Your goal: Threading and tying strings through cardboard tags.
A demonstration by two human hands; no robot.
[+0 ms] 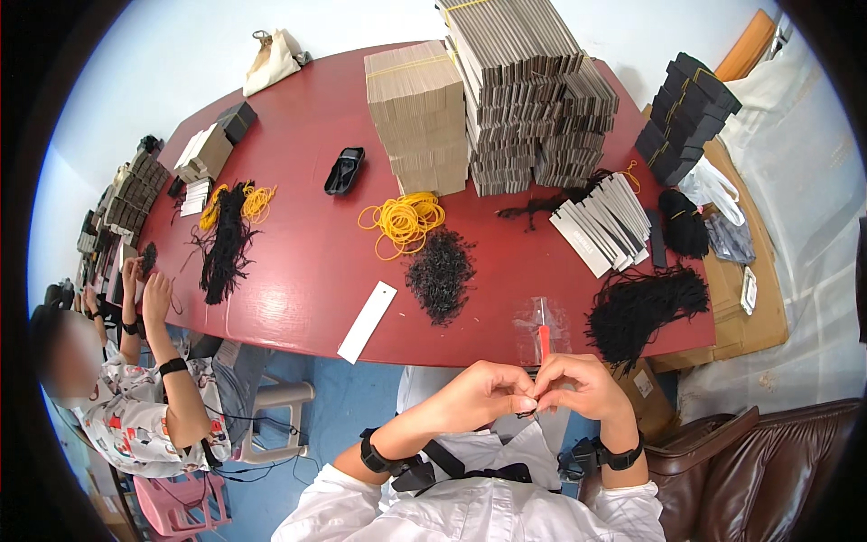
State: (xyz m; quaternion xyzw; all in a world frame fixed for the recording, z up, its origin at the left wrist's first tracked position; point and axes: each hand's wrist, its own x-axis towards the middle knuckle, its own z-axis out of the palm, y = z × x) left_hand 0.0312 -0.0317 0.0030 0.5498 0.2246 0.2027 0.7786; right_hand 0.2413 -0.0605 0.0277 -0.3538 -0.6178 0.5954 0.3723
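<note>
My left hand [483, 393] and my right hand [582, 384] meet just below the near edge of the red table [298, 280]. Together they pinch a small dark string [528, 411] between the fingertips. A thin red stick [544, 341] rises from my right hand's fingers, in front of a clear plastic bag [542, 318]. A heap of short black strings [441, 271] lies on the table ahead of my left hand. A bundle of long black cords [646, 303] lies to the right of my right hand. A white card strip [368, 322] rests at the table's edge.
Tall stacks of flat cardboard [506, 90], yellow rubber bands [404, 221], fanned white tags [603, 221] and black boxes [686, 113] fill the far table. Another person [135, 397] sits at the left, hands at the edge. A brown leather chair [759, 470] stands at the right.
</note>
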